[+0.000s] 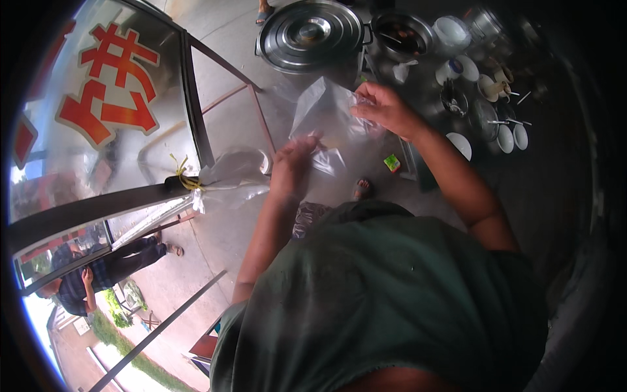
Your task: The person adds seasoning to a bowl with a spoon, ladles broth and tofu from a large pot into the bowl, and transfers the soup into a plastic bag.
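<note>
Between my two hands is a clear plastic bag (pixel 318 105), spread out above the concrete floor. My right hand (pixel 384 109) pinches its crumpled edge on the right. Lower down, my left hand (pixel 296 159) grips the bag's near side; the fingers are a little blurred. More clear plastic bags (pixel 235 179) hang close to my left wrist, tied with yellow string (pixel 183 176) to a dark metal bar (pixel 98 206). Beyond my hands stands a large steel pot with a ringed lid (pixel 311 34).
A steel basin of dark liquid (pixel 404 36) sits beside the pot. Several white bowls (pixel 504 138), cups and spoons crowd the right side. A glass panel with red characters (pixel 112 88) rises at left. A person (pixel 88 279) stands beyond the frame. A small green packet (pixel 392 163) lies lower right.
</note>
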Tool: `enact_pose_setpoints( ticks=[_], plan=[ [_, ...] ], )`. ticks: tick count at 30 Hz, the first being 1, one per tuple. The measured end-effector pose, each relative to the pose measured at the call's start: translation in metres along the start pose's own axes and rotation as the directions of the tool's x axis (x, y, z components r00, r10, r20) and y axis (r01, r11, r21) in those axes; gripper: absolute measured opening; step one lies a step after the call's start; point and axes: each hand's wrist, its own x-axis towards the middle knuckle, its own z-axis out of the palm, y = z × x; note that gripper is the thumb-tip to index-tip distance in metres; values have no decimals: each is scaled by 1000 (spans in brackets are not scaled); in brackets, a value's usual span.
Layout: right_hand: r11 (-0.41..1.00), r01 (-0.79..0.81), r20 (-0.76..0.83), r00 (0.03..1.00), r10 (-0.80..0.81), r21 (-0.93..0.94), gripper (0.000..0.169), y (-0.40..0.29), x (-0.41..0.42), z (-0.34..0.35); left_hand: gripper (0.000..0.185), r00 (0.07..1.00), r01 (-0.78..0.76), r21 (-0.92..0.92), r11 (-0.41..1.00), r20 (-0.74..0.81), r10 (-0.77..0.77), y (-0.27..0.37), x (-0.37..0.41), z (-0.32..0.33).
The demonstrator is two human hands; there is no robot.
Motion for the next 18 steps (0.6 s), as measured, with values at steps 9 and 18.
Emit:
enact_pose_setpoints(
  ticks=[9, 18],
  plan=[
    [951, 209, -24, 975, -220, -229, 24, -8, 41, 9, 22, 998, 13, -110, 994, 68, -5, 7, 99, 15],
    [976, -193, -185, 968, 172, -100, 11, 62, 123, -70, 13, 973, 24, -436, 900, -196, -121, 82, 148, -36]
  ],
)
